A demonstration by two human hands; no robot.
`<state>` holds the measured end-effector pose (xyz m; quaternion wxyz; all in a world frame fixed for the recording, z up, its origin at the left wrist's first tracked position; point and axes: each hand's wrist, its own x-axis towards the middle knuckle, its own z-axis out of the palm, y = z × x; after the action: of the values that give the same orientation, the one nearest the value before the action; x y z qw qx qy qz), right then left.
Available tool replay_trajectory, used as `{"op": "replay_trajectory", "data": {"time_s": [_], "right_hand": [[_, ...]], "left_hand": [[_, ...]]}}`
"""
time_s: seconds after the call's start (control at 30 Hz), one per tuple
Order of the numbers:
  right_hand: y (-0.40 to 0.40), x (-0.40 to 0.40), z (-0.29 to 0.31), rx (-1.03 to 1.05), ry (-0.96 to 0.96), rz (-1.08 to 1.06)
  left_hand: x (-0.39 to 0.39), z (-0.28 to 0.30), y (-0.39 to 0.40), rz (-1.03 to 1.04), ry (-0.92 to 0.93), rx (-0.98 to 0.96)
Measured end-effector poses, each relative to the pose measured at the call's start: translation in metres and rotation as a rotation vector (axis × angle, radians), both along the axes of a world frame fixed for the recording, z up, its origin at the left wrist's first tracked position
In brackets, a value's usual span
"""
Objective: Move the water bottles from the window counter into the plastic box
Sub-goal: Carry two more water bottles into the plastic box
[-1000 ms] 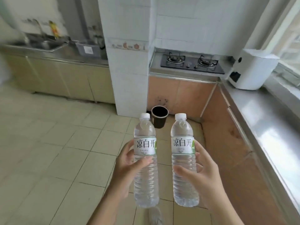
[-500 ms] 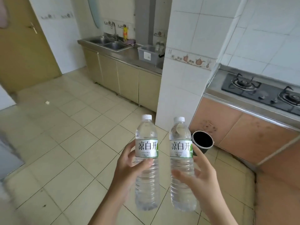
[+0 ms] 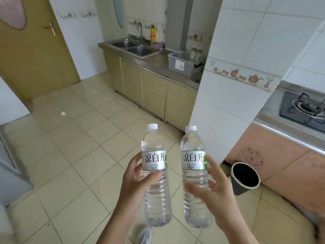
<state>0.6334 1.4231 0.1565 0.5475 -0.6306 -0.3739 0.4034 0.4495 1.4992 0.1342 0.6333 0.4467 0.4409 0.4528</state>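
Note:
Two clear water bottles with white caps and white-green labels are held upright in front of me, above the tiled floor. My left hand [image 3: 136, 180] grips the left bottle [image 3: 154, 173] around its middle. My right hand [image 3: 215, 192] grips the right bottle [image 3: 194, 173] the same way. The grey plastic box [image 3: 179, 63] stands far off on the steel counter beside the sink, partly behind the white tiled pillar. At least two more bottles [image 3: 196, 51] stand just behind it.
The white tiled pillar [image 3: 233, 88] stands between me and the box's counter. A dark bin [image 3: 244, 177] sits on the floor at the right, below the gas stove [image 3: 304, 108]. A double sink [image 3: 133, 47] and a brown door [image 3: 33, 50] lie further left.
My view has swung left, away from the window counter and toward the sink counter with the box. Both hands still hold the bottles upright in front of me.

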Motion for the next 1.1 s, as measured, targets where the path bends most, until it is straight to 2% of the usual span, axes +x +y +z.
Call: {"op": "replay_trajectory", "data": {"time_s": [0.43, 0.77, 1.1], "right_hand": [[0.227, 0.000, 0.012, 0.012, 0.023, -0.065], [0.404, 0.058, -0.003, 0.003, 0.028, -0.027], [0.573, 0.117, 0.011, 0.036, -0.010, 0.064]], "left_hand": [[-0.003, 0.015, 0.243, -0.079, 0.025, 0.033], [0.060, 0.005, 0.409, -0.078, 0.052, 0.038], [0.111, 0.019, 0.564, -0.015, 0.083, 0.001]]}}
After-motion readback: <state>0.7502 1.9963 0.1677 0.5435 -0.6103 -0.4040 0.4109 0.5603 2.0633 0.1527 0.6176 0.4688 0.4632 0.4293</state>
